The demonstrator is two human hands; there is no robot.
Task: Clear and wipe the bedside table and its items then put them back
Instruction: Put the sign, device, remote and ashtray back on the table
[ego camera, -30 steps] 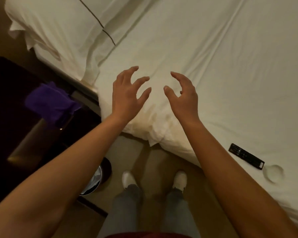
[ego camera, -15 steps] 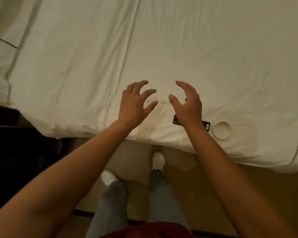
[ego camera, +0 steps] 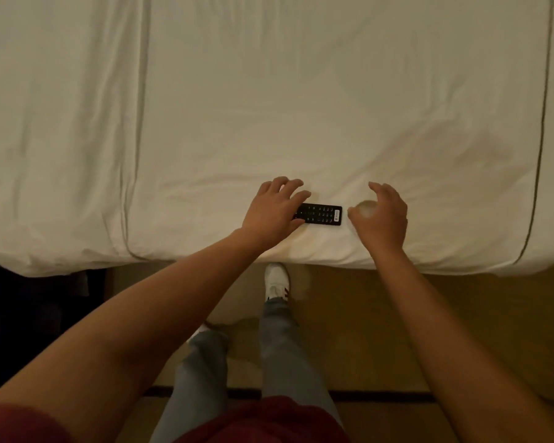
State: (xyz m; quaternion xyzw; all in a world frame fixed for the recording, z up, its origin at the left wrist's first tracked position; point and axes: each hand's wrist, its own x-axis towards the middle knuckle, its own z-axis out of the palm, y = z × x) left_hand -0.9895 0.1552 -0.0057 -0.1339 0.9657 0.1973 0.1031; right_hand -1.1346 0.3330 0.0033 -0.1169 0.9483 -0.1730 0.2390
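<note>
1. At the far left edge, low in the frame, a dark piece of furniture (ego camera: 29,314) sits in shadow beside the bed; it may be the bedside table, but it is too dark to tell.
2. The bed (ego camera: 269,107), under a white sheet, fills the upper half of the frame, and its near edge runs across the middle.
3. The left hand (ego camera: 274,207), just left of centre, reaches over the left end of the remote. Its fingers are spread and slightly bent, and they hide that end. Whether they already touch or grasp the remote I cannot tell.
4. The remote (ego camera: 322,214) lies flat on the sheet at centre, near the bed's edge, between the two hands.
5. A small round pale thing (ego camera: 367,208), perhaps a coaster or lid, lies just right of the remote, partly behind the right thumb.
6. The right hand (ego camera: 381,215) hovers over it with curved fingers, holding nothing that I can see.
7. Risks, as I judge them: both items lie close to the edge, so a careless grab could knock them to the floor. The soft sheet may also bunch under the fingers and spoil the pickup. The pale disc is easy to miss against the white sheet.
</note>
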